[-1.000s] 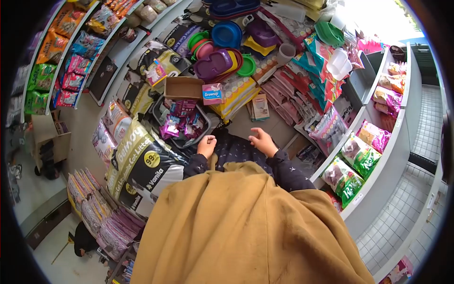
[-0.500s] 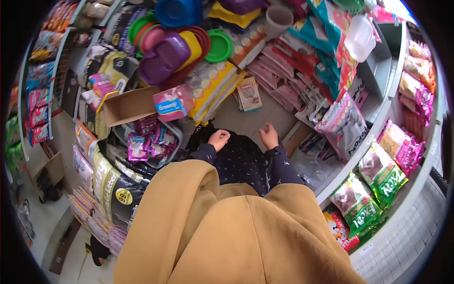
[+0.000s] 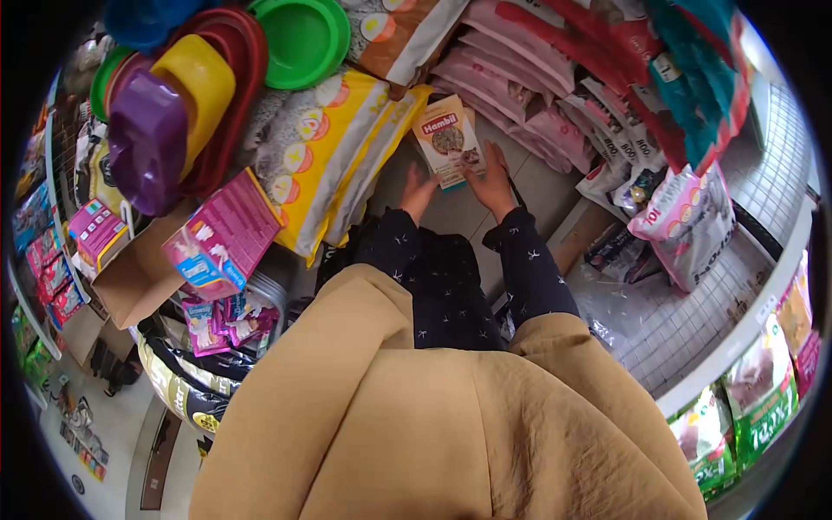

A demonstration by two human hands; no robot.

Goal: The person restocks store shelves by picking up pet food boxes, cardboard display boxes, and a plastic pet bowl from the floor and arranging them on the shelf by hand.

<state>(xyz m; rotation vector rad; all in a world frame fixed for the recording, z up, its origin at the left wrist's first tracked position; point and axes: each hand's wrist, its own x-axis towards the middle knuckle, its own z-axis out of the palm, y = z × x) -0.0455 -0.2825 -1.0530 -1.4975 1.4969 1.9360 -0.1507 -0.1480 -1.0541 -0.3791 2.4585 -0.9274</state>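
A Hambil box [image 3: 447,134] with an orange-and-cream front lies on the grey floor, on top of at least one similar box. My right hand [image 3: 492,186] is at its lower right corner; the thumb appears to touch the box while the fingers stretch along its side. Just below the box's left side is my left hand [image 3: 418,195], fingers apart and holding nothing. Yellow-and-grey bags [image 3: 321,173] lie to the left of the boxes. Pink bags [image 3: 503,87] are stacked to their right.
Coloured plastic trays [image 3: 147,139] and a green bowl [image 3: 299,43] sit at upper left. Nearer are a pink Growsy box [image 3: 225,230], an open cardboard box [image 3: 143,269] and pink sachets [image 3: 217,325]. A Popoki bag [image 3: 689,225] stands on the wire shelf at right.
My view has moved closer to the floor and the Hambil boxes. Both hands have reached forward from my lap, the right one up to the box; the left has opened.
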